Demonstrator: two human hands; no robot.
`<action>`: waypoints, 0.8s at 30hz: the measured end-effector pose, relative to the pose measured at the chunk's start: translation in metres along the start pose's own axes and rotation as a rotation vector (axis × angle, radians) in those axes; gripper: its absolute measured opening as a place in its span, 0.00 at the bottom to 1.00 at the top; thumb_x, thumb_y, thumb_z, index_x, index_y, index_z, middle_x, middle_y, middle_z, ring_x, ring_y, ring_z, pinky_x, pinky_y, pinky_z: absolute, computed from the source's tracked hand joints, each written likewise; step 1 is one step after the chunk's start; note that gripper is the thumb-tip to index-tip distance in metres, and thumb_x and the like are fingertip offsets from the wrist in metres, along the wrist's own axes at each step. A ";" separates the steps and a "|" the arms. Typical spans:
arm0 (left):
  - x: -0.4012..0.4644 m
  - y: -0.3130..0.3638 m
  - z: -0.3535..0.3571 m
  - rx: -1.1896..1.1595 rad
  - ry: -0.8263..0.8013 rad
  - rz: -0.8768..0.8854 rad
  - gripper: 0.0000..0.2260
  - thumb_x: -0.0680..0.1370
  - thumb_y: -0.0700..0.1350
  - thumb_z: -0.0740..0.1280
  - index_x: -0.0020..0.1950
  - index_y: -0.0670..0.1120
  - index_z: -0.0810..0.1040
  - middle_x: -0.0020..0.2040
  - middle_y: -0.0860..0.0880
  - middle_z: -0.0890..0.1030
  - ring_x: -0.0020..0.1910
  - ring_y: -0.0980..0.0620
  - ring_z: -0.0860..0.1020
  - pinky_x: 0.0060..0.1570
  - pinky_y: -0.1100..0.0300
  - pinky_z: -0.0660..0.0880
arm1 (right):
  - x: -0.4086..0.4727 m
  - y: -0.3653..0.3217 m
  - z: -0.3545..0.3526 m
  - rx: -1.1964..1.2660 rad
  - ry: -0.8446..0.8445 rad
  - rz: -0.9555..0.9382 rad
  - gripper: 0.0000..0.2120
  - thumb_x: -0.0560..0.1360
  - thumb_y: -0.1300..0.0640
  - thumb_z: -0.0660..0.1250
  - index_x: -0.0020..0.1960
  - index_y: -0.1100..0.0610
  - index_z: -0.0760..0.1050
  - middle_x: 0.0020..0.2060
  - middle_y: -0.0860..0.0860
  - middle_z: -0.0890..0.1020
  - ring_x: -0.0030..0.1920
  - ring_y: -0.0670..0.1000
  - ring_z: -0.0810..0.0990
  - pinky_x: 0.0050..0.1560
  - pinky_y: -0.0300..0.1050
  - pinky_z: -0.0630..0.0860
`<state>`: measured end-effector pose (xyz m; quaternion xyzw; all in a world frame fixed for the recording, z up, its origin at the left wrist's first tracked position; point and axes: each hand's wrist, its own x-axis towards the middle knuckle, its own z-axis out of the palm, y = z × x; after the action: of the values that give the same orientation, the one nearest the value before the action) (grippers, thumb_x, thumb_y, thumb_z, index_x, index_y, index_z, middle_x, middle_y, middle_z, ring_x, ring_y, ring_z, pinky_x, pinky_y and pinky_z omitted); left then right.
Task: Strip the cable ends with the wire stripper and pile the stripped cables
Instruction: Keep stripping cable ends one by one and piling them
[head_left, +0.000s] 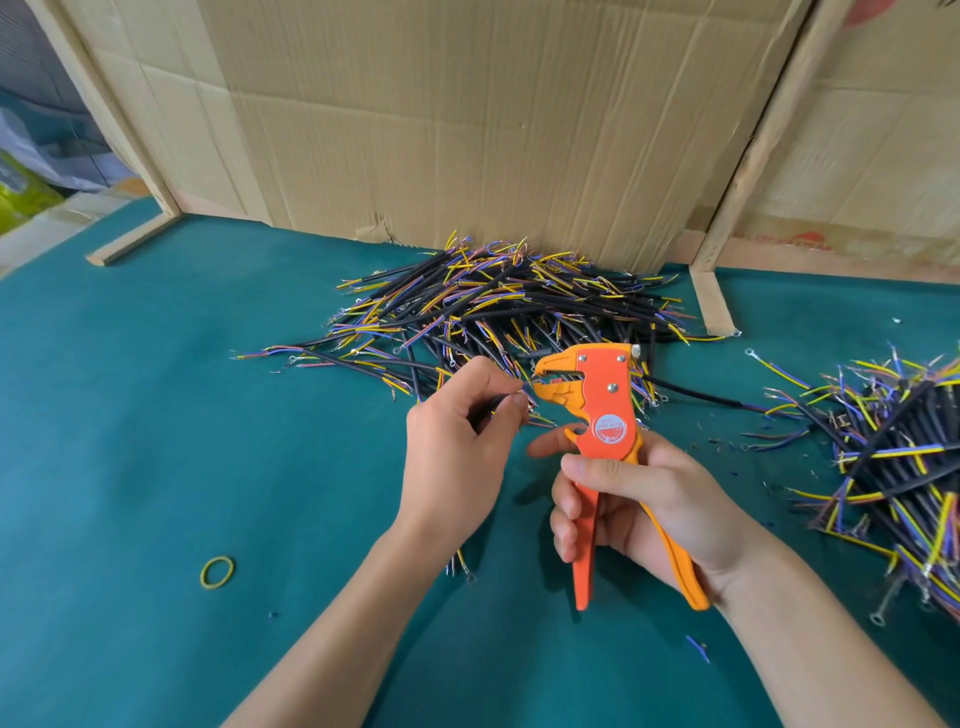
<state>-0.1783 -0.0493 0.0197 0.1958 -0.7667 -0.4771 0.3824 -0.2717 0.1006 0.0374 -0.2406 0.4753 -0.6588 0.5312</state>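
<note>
My right hand grips the handles of an orange wire stripper, held upright with its jaws pointing left. My left hand pinches a short black cable between thumb and fingers, and the cable's thin wire end sits in the stripper's jaws. The cable's other end hangs below my left wrist, near a ring terminal. A large pile of black cables with yellow, blue and purple wire ends lies behind my hands. A second heap of cables lies at the right edge.
The work surface is a green mat. Cardboard sheets and wooden strips stand at the back. A yellow rubber band lies at the front left. Small insulation scraps are scattered near my right forearm.
</note>
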 end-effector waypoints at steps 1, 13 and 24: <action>0.000 0.000 0.000 0.012 0.009 0.004 0.09 0.78 0.37 0.70 0.42 0.51 0.77 0.37 0.55 0.82 0.37 0.49 0.77 0.40 0.58 0.74 | 0.000 0.000 0.000 0.001 0.002 -0.001 0.14 0.73 0.60 0.70 0.57 0.66 0.80 0.34 0.62 0.75 0.33 0.61 0.77 0.35 0.55 0.78; -0.002 0.002 0.000 0.114 0.018 0.067 0.08 0.78 0.39 0.70 0.42 0.50 0.76 0.35 0.50 0.80 0.36 0.44 0.75 0.39 0.48 0.74 | 0.000 0.001 0.000 0.005 0.029 0.004 0.14 0.74 0.57 0.71 0.55 0.65 0.81 0.32 0.60 0.73 0.29 0.59 0.74 0.32 0.52 0.75; -0.003 0.003 -0.001 0.147 0.006 0.080 0.07 0.78 0.40 0.70 0.42 0.49 0.77 0.34 0.50 0.79 0.36 0.47 0.73 0.39 0.49 0.74 | -0.001 0.000 0.002 0.019 0.046 0.009 0.12 0.73 0.56 0.73 0.53 0.64 0.82 0.29 0.58 0.70 0.26 0.57 0.71 0.30 0.50 0.72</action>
<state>-0.1752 -0.0466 0.0212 0.1941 -0.8057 -0.4031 0.3882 -0.2703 0.1006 0.0384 -0.2181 0.4821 -0.6664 0.5252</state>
